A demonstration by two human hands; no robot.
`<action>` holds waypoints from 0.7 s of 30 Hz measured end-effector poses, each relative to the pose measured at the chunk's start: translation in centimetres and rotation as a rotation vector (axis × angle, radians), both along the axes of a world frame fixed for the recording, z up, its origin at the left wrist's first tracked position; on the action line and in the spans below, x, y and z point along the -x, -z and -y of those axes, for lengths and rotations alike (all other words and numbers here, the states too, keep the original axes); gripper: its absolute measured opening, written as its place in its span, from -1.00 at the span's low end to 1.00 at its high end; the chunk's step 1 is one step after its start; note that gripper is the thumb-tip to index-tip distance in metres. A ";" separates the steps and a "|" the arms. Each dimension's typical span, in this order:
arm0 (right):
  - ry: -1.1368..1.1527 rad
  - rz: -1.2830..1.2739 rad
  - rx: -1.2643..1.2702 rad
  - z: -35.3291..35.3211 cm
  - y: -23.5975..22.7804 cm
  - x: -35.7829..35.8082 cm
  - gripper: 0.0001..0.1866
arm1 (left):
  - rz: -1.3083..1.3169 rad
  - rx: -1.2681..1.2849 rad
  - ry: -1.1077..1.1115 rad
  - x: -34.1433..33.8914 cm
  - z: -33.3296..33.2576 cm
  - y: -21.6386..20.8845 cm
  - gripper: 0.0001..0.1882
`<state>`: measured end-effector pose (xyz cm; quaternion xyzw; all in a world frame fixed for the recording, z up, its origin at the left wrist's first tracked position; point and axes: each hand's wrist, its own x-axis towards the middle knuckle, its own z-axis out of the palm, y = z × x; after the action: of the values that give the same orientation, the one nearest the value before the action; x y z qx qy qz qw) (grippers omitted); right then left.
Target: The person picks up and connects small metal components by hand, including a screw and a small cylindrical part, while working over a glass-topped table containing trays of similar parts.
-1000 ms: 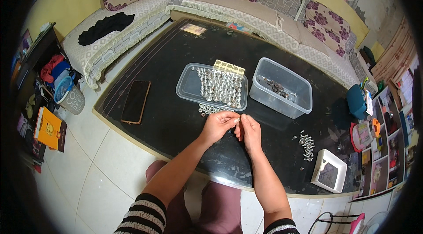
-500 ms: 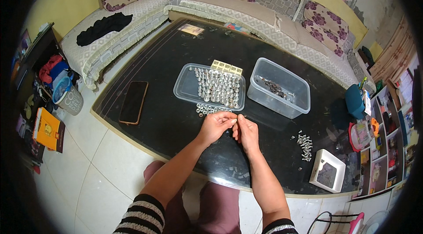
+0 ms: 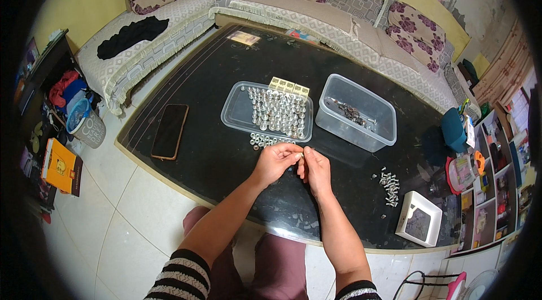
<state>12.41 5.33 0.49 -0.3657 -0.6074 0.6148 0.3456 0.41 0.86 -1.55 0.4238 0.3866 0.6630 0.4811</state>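
My left hand (image 3: 276, 161) and my right hand (image 3: 317, 171) meet fingertip to fingertip over the near part of the black table. Both are closed in a pinch; whatever sits between the fingertips is too small to make out. Just beyond them lies a group of small silver nuts (image 3: 264, 141), partly covered by my left hand. Behind these, a clear plastic lid (image 3: 236, 112) carries rows of shiny silver round pieces (image 3: 278, 111). To the right, a loose pile of silver screws (image 3: 389, 188) rests on the table.
A clear plastic tub (image 3: 355, 130) with dark small parts stands right of the lid. Cream-coloured small blocks (image 3: 289, 86) touch the lid's far edge. A phone (image 3: 170, 132) lies at left, an open white box (image 3: 420, 219) at the right front. A sofa (image 3: 135, 61) borders the table.
The hands stay pinched together in almost the same place, with only a slight shift of the right fingers. The whole view has moved a touch; nothing else visibly differs.
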 end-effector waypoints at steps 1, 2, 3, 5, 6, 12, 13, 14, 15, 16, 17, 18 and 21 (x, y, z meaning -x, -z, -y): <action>0.003 -0.003 -0.005 0.0 0.1 0.0 -0.66 | -0.012 0.002 0.006 0.0 0.0 0.0 -0.83; 0.006 -0.006 -0.009 0.0 0.1 0.0 -0.65 | -0.012 0.002 0.006 -0.1 0.0 0.0 -0.83; 0.007 -0.007 -0.009 0.0 0.1 0.0 -0.65 | 0.004 0.010 -0.010 -0.1 0.0 -0.2 -0.83; 0.036 -0.039 -0.032 0.1 0.0 0.1 -0.65 | 0.019 0.019 -0.024 -0.2 0.1 -0.4 -0.83; 0.036 -0.039 -0.032 0.1 0.0 0.0 -0.65 | 0.013 0.011 0.002 -0.1 0.1 -0.5 -0.83; 0.017 -0.012 -0.016 0.2 -0.2 0.1 -0.67 | 0.033 -0.018 0.008 0.0 0.0 -0.2 -0.84; -0.004 -0.007 -0.018 0.0 0.2 -0.1 -0.67 | 0.034 -0.027 -0.001 0.0 0.0 -0.2 -0.84; -0.024 -0.002 -0.019 -0.1 0.3 -0.1 -0.67 | 0.035 -0.027 0.000 -0.1 -0.1 -0.1 -0.84; -0.025 -0.002 -0.019 -0.1 0.3 -0.1 -0.67 | 0.025 -0.032 0.003 -0.1 -0.1 -0.1 -0.84; -0.016 0.002 -0.016 0.0 0.1 -0.1 -0.67 | 0.015 -0.038 0.006 -0.1 -0.1 0.0 -0.84; -0.008 0.005 -0.013 0.1 0.0 -0.1 -0.66 | 0.015 -0.037 0.005 -0.1 0.0 -0.1 -0.84; -0.007 0.006 -0.013 0.2 -0.1 0.0 -0.66 | 0.019 -0.021 -0.010 -0.1 0.0 -0.2 -0.84; 0.041 -0.041 -0.027 0.2 -0.1 0.1 -0.66 | 0.044 -0.017 0.011 -0.2 0.3 -1.0 -0.84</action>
<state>12.26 5.17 0.54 -0.3607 -0.6006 0.6068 0.3755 0.58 0.59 -0.54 0.4153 0.3679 0.6727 0.4896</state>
